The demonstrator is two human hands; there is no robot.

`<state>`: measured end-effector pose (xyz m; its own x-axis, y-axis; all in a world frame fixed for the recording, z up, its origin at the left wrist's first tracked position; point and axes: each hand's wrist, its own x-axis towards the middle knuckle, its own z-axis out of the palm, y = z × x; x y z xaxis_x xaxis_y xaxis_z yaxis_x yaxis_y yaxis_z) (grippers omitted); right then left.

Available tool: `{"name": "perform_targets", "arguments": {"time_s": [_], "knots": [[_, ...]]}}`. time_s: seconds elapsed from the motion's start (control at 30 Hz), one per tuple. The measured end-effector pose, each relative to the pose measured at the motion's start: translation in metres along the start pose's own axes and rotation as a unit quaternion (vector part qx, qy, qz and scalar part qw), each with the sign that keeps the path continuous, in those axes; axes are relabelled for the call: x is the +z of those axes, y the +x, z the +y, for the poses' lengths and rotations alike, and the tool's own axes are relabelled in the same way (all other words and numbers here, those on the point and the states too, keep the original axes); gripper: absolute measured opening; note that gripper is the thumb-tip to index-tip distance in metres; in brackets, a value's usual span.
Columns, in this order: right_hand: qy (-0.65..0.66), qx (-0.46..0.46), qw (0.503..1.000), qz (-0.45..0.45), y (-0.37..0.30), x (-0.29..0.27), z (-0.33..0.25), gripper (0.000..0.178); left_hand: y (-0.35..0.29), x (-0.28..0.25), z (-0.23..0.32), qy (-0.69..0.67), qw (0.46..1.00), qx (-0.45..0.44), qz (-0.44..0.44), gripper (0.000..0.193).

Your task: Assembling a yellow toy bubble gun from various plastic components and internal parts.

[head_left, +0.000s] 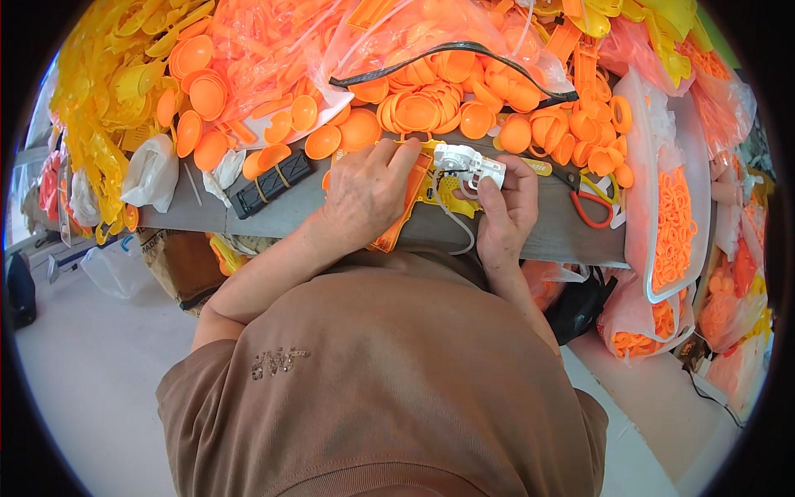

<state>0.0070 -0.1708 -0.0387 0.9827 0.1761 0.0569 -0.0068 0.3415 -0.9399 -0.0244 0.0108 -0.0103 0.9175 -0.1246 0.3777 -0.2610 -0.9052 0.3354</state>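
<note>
My right hand [509, 215] pinches a white plastic mechanism [468, 166] between thumb and fingers, a little above the table edge. A thin white cord [464, 232] curves down from that piece. Under it lies a yellow plastic part [454, 201], partly hidden by the mechanism. My left hand [364, 195] is closed, its fingers bent down over an orange plastic part [406, 217] with a slotted face. Most of that part's upper end is behind the fingers. My fingertips are hidden there.
Orange plastic scoops [414, 103] are heaped behind my hands, with yellow ones [124, 91] at far left. A banded black block [269, 182] lies left. Red-handled scissors [590, 207] rest right, beside a clear bin [642, 157] with small orange rings [675, 224].
</note>
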Motion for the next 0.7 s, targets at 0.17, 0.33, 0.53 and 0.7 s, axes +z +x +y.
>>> {"name": "perform_targets", "arguments": {"time_s": [0.17, 0.33, 0.53, 0.7], "knots": [[-0.013, 0.002, 1.000, -0.005, 0.000, 0.000, 0.003, 0.030, -0.001, -0.003, -0.004, 0.005, 0.999, 0.033, 0.007, 0.031], [0.001, 0.006, 1.000, -0.010, -0.001, 0.006, 0.000, 0.029, -0.006, -0.006, -0.006, -0.004, 0.999, 0.045, 0.025, 0.032], [-0.008, 0.001, 1.000, -0.024, -0.002, 0.008, 0.001, 0.030, -0.010, -0.008, -0.005, -0.003, 0.999, 0.039, 0.019, 0.033], [-0.009, 0.004, 1.000, -0.018, -0.002, 0.012, -0.002, 0.030, -0.013, -0.008, -0.008, 0.022, 0.999, 0.047, -0.006, 0.034]]}}
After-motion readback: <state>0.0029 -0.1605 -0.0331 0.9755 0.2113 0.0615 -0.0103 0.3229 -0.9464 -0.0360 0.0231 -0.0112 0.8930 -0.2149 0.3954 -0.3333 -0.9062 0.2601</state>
